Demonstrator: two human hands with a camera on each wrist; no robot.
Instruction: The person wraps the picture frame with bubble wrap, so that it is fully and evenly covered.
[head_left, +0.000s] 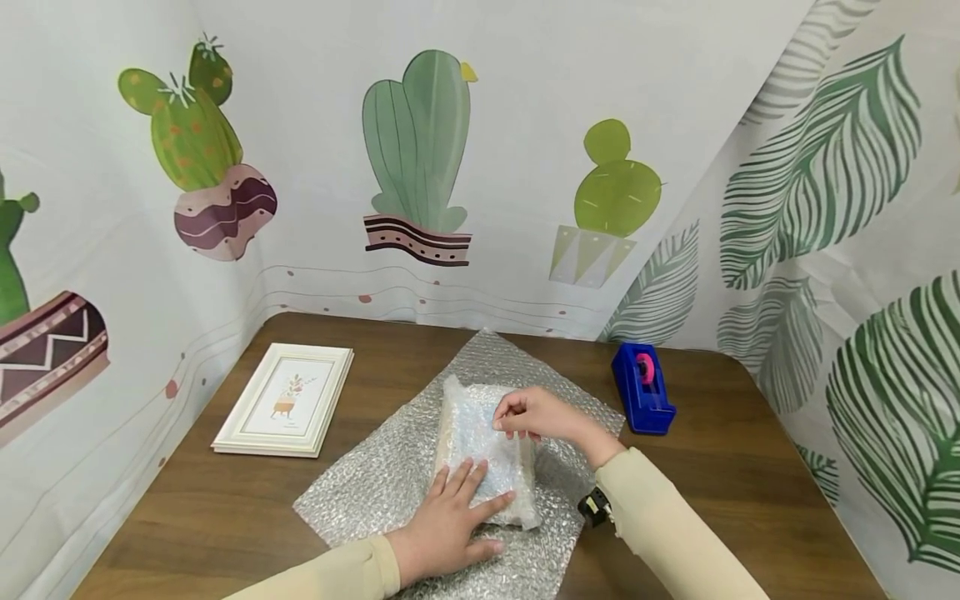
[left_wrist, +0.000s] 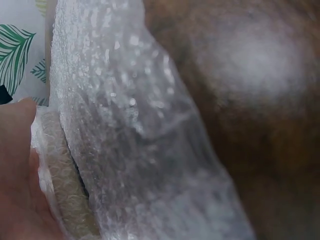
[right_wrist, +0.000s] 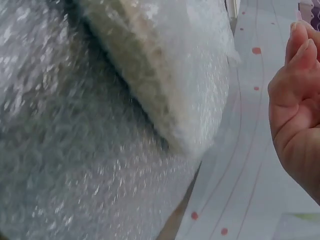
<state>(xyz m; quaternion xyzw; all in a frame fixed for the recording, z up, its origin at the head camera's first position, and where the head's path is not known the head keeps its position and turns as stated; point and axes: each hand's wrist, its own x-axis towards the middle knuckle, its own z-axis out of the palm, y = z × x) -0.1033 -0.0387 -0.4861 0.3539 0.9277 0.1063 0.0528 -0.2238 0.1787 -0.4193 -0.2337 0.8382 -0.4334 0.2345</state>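
Note:
A flat rectangular package (head_left: 480, 467) wrapped in bubble wrap lies on a larger bubble wrap sheet (head_left: 375, 467). Its cream sides show through the wrap in both wrist views. My left hand (head_left: 447, 521) rests on the near part of the package with fingers spread. Above its far right part, my right hand (head_left: 538, 414) brings thumb and forefinger together. In the right wrist view, a faint clear strip, apparently tape (right_wrist: 299, 16), shows at those fingertips; most of it is too thin to make out. What is inside the package is blurred by the wrap.
To the left, a white picture frame (head_left: 321, 435) lies on the brown wooden table (head_left: 720, 500). A blue tape dispenser (head_left: 645, 404) with a pink core stands at the right. Behind the table hangs a cloth (head_left: 517, 150) printed with cacti and leaves.

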